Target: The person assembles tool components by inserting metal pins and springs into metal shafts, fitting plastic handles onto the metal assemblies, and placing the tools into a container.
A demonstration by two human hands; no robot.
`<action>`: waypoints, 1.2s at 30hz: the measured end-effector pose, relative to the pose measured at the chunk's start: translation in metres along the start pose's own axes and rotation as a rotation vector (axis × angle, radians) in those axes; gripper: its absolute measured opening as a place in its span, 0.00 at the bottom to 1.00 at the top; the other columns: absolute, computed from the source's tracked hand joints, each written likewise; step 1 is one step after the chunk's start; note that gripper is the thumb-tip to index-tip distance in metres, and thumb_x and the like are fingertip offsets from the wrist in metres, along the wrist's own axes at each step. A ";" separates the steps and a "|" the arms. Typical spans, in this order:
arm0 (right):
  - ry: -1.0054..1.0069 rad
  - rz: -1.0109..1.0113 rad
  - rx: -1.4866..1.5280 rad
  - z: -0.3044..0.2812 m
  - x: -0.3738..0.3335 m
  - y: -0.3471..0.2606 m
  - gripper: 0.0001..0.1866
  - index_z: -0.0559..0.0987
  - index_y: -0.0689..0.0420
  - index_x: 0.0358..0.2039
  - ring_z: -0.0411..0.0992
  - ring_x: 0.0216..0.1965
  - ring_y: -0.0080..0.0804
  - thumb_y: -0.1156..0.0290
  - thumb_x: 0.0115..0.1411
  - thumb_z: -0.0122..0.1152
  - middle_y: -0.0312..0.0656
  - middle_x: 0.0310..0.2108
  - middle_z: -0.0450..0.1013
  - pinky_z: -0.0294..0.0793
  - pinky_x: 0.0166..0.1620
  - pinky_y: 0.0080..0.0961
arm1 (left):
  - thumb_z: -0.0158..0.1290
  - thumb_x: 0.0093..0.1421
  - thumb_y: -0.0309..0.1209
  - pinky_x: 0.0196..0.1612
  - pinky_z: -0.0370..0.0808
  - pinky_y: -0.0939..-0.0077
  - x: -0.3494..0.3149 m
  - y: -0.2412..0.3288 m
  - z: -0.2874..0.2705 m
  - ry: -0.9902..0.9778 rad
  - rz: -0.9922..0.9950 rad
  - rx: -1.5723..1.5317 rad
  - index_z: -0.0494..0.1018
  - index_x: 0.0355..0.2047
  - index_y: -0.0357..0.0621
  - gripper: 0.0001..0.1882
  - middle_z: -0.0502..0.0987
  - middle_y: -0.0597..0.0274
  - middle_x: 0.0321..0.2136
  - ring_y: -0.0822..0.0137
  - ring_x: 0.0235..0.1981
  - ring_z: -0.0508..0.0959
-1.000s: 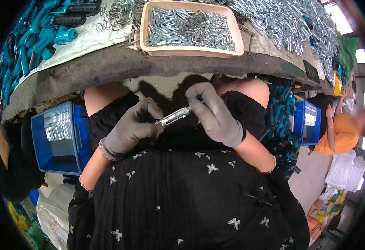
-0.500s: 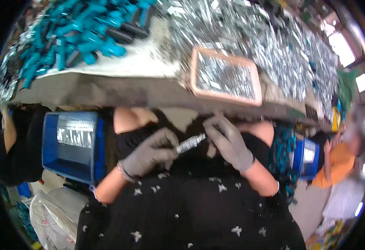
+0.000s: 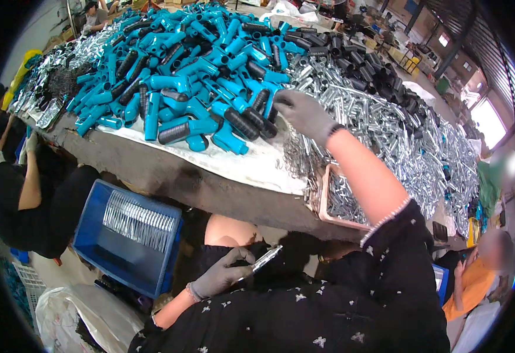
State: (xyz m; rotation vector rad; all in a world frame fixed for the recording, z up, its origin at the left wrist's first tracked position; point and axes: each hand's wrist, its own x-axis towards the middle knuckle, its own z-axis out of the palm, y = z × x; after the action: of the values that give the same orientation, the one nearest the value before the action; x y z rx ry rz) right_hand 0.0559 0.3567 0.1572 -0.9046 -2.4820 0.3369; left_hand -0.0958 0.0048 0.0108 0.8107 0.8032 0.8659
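My left hand, in a grey glove, is closed around a slim silver metal tube low over my lap. The tube's far end sticks out past my fingers, angled up to the right. My right hand, gloved too, reaches out over the bench, its fingers curved and apart. Its fingertips are at the right edge of a heap of teal plastic handles with black ribbed grips; whether they touch one is hard to see. Below that hand lie thin wire springs.
Silver metal tubes are piled on the right of the bench, with black grips behind. A pink tray stands at the bench edge. On my left are a blue crate holding metal parts, a white sack and another person.
My right hand has left the metal tube and moved from my lap up to the handle heap. The left hand keeps the tube. My view has tilted up, showing more of the bench.
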 end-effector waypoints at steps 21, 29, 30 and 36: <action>0.364 0.293 0.366 -0.131 -0.146 -0.057 0.18 0.77 0.63 0.48 0.71 0.40 0.21 0.67 0.62 0.65 0.38 0.37 0.74 0.71 0.43 0.20 | 0.52 0.61 0.25 0.38 0.66 0.83 0.021 0.011 -0.013 -0.010 -0.020 0.008 0.71 0.41 0.42 0.08 0.70 0.71 0.35 0.79 0.35 0.67; 0.351 0.605 -0.037 -0.114 -0.316 -0.025 0.26 0.74 0.61 0.51 0.77 0.39 0.39 0.61 0.56 0.69 0.51 0.35 0.76 0.74 0.43 0.34 | 0.51 0.61 0.26 0.25 0.68 0.79 0.045 0.019 0.065 -0.099 -0.117 0.007 0.69 0.39 0.42 0.06 0.75 0.58 0.24 0.71 0.20 0.73; 0.338 0.521 -0.073 -0.098 -0.322 -0.010 0.26 0.75 0.61 0.50 0.77 0.39 0.45 0.60 0.55 0.69 0.54 0.35 0.76 0.74 0.44 0.37 | 0.50 0.58 0.25 0.21 0.65 0.79 0.046 0.020 0.076 -0.068 -0.147 -0.059 0.70 0.36 0.41 0.06 0.75 0.56 0.21 0.71 0.17 0.71; 0.543 0.369 0.037 -0.086 -0.342 -0.016 0.22 0.75 0.63 0.53 0.74 0.37 0.47 0.62 0.63 0.62 0.52 0.39 0.74 0.72 0.43 0.35 | 0.46 0.63 0.33 0.21 0.66 0.79 0.050 0.018 0.111 0.044 -0.088 -0.014 0.70 0.36 0.40 0.09 0.75 0.56 0.20 0.71 0.17 0.72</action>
State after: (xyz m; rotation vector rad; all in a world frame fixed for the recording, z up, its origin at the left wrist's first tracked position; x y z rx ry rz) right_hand 0.3198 0.1257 0.1179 -1.2491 -1.8096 0.2169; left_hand 0.0138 0.0263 0.0634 0.7411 0.8646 0.8125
